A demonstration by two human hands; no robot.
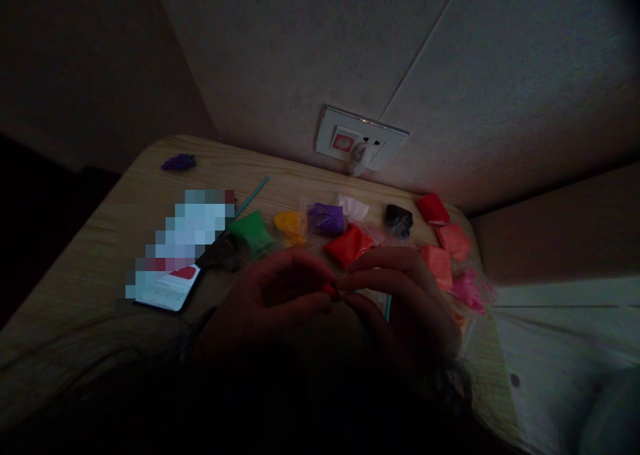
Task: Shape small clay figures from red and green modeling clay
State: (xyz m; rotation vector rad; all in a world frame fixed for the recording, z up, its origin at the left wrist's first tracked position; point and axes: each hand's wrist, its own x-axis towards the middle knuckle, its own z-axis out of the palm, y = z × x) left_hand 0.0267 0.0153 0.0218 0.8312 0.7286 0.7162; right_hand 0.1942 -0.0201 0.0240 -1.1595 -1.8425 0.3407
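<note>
Between the thumb and fingers of my left hand (pixel 280 295) is a small red piece of modelling clay (pixel 328 289). My right hand (pixel 407 295) meets it from the other side, its fingertips closed in a pinch at a tiny dark spot on the clay. What those fingertips hold is too small and dim to make out. Just beyond the hands lie a red clay packet (pixel 349 244), a purple one (pixel 326 219), a yellow one (pixel 290 227) and a green one (pixel 251 232). A teal stick (pixel 388 307) shows partly behind my right hand.
A lit phone (pixel 170 288), partly pixelated, lies at left near another teal stick (pixel 254 195). A purple clay grape bunch (pixel 179 162) sits at the far corner. Black (pixel 399 220), red (pixel 433 209) and pink packets (pixel 470 291) line the right. A socket with a plug (pixel 363 156) is on the wall.
</note>
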